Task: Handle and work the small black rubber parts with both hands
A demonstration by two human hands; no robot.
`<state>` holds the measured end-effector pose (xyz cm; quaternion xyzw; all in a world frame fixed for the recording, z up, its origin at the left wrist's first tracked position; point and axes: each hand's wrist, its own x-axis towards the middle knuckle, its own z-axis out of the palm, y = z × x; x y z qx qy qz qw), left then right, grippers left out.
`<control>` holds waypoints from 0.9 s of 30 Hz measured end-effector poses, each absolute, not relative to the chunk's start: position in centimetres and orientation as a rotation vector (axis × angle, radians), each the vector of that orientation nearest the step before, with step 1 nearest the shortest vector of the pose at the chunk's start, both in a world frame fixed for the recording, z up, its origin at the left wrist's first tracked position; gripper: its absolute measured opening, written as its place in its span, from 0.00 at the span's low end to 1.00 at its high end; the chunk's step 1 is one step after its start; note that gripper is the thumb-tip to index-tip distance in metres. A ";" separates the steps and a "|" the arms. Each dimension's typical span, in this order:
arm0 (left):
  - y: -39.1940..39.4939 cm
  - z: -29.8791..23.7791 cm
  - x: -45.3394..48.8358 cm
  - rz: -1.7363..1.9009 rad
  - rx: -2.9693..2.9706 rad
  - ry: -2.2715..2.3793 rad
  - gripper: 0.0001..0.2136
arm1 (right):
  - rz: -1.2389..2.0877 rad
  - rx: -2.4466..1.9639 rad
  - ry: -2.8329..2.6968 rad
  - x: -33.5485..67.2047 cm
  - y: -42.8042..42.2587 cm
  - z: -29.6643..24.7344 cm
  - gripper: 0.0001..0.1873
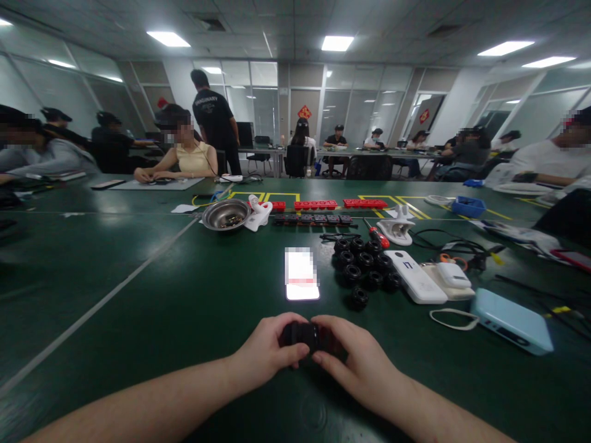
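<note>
"One black part (305, 337), then. Where is it exactly?"

"Between the person's hands, on the near side of the phone (302, 295). I can't tell whether it touches the table (175, 332) or is held just above it."

"And the fingers?"

"Closed on it from both sides. The left hand (268, 344) has its thumb across the near face and its fingers over the far side. The right hand (357, 351) pinches the other end, its thumb low and forward."

"Heavy, would you say?"

"Light, I'd judge, since fingers alone span it. It looks like hard plastic, so stiff, and unlikely to squash or crack under a plain grip."

"Slippery?"

"Perhaps slightly, where the surface is smooth. Much of it is hidden, so I can't be sure."

"Where would you take hold?"

"Round the outer edge, thumb opposite fingers, one hand to each end. Squeezing hard seems needless."

"What about the black pieces (364, 259) on the right?"

"They look round, bunched together beyond the hands, one sitting a little nearer. Their rims seem the natural grip. Stood on edge, such a shape might roll, so I'd keep them flat."
</note>
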<state>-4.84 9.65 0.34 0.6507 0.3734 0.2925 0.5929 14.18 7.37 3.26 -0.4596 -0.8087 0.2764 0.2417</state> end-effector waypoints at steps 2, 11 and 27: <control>9.6 0.6 -4.9 0.703 1.603 0.904 0.18 | 0.759 -1.298 -2.190 14.2 7.4 3.3 0.15; 9.7 0.5 -4.9 0.651 1.570 0.894 0.20 | 0.761 -1.281 -2.207 14.0 7.6 2.9 0.12; 9.8 0.3 -4.7 0.654 1.502 0.880 0.18 | 0.768 -1.274 -2.200 14.2 7.5 3.3 0.13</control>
